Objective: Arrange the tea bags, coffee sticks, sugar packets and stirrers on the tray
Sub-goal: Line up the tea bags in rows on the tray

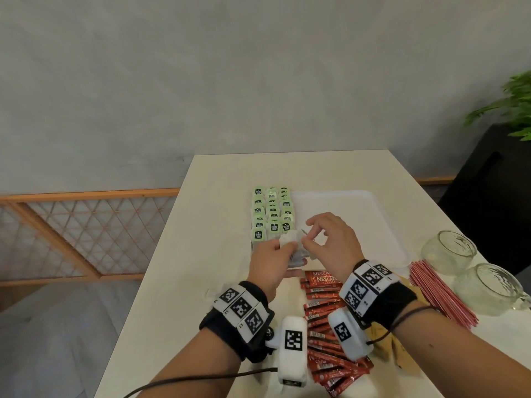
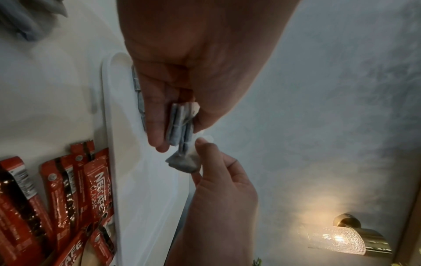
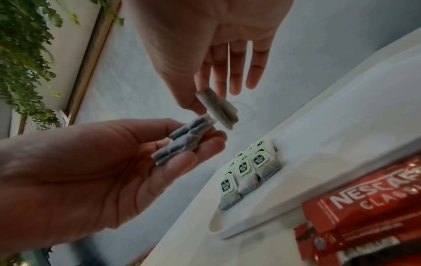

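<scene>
left hand (image 1: 271, 261) grip: clamped on spare tea bags (image 3: 182, 142), above tray (image 1: 373, 202) near-left corner | right hand (image 1: 330, 239) grip: pinching one tea bag (image 3: 218, 109), long axis tilted | laid rows (image 1: 271, 214) lie ahead-left of it | right nearer | coffee sticks (image 1: 324, 311) on bench (image 1: 218, 173)

Glossy coffee sticks (image 2: 75, 194), seemingly foil

Two glass mugs (image 1: 471, 271) are sitting side by side at the right edge of the surface (image 1: 207, 196). A leafy plant (image 1: 511, 107) is hanging over a dark cabinet (image 1: 488, 182) to the right. A wooden lattice screen (image 1: 86, 234) is standing at left. A wall lamp (image 2: 346, 237) is glowing.
</scene>
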Tool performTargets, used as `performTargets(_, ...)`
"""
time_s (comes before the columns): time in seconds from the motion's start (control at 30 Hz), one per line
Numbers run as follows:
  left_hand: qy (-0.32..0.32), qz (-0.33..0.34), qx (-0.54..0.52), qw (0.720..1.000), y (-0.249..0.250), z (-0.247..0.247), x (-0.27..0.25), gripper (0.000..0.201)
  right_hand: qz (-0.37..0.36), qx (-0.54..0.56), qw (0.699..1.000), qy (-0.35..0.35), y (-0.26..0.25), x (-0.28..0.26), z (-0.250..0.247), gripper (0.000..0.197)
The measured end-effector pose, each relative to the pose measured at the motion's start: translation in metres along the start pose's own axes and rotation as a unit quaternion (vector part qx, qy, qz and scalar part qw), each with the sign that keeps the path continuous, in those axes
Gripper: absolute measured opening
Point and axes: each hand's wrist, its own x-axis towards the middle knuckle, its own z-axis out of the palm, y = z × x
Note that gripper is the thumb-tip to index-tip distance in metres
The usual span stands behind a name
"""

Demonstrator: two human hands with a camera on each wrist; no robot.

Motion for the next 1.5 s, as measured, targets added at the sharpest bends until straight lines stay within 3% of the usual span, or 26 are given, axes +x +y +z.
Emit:
performTargets(0.17,0.009,0.002,-0.005,1.0,-0.001,0.0,0.009,0.023,0.041,0.057,0.997,-0.018,-0.004,0.003,0.002,0.012)
performTargets(0.3,0.018,0.02,-0.009,1.0,-0.003,0.0,0.016,0.033,0.023,0.058,0.997,-0.04,-0.005,0.002,0.002,0.017)
performTargets(0.5,0.034,0.026,0.018,0.999,-0.002,-0.004,0.03,0.023,0.028,0.062,0.996,-0.05,0.0,0.006,0.007,0.018)
performTargets(0.63,0.048,0.017,0.054,0.997,-0.006,-0.009,0.041,0.019,0.079,0.137,0.986,-0.049,0.009,0.014,0.01,0.019)
performTargets(0.77,0.024,-0.002,0.045,0.999,-0.009,-0.012,0.048,0.013,0.102,0.11,0.988,-0.048,0.022,0.028,0.015,0.02)
performTargets(1.0,0.007,-0.027,0.069,0.997,-0.018,-0.025,0.061,0.019,0.194,0.252,0.934,-0.164,0.038,0.039,0.028,0.017)
performTargets(1.13,0.025,-0.041,0.072,0.996,-0.028,-0.037,0.068,0.021,0.231,0.205,0.927,-0.213,0.051,0.044,0.04,0.013)
performTargets(1.27,0.051,-0.05,0.046,0.996,-0.03,-0.051,0.076,0.019,0.25,0.146,0.941,-0.174,0.064,0.055,0.049,0.01)
performTargets(1.5,0.055,-0.06,0.018,0.997,-0.026,-0.073,0.089,0.022,0.201,0.15,0.961,-0.121,0.061,0.075,0.057,0.012)
